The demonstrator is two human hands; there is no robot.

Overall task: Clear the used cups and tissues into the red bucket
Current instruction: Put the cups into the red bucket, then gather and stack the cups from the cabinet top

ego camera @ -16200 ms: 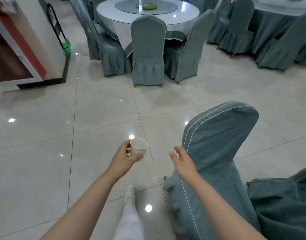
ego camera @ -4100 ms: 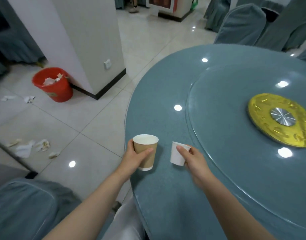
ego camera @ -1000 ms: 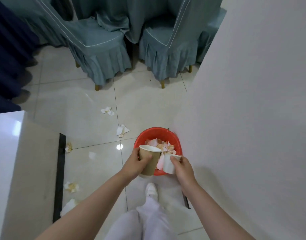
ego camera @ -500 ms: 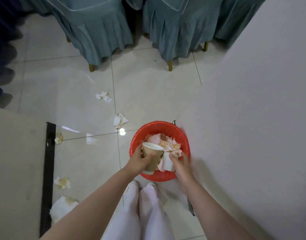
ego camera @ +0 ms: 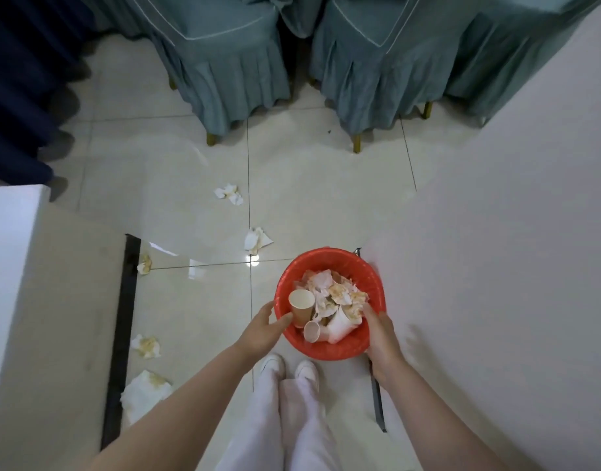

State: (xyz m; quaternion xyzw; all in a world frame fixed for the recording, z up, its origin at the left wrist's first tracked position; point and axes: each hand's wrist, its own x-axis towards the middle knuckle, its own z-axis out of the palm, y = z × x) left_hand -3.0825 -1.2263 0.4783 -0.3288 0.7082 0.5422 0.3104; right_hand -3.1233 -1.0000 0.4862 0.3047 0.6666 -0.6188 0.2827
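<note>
Now both cups lie inside the red bucket (ego camera: pixel 329 350): the brown cup (ego camera: pixel 301 307) leans at its left side and the small white cup (ego camera: pixel 312 331) lies just below it, among used tissues. Your left hand (ego camera: pixel 263 329) and your right hand (ego camera: pixel 380 334) hold nothing, fingers loose, each at the bucket's rim on its own side. I judge the next things are the tissues on the floor (ego camera: pixel 146 390), to your left, so your left hand is nearer.
</note>
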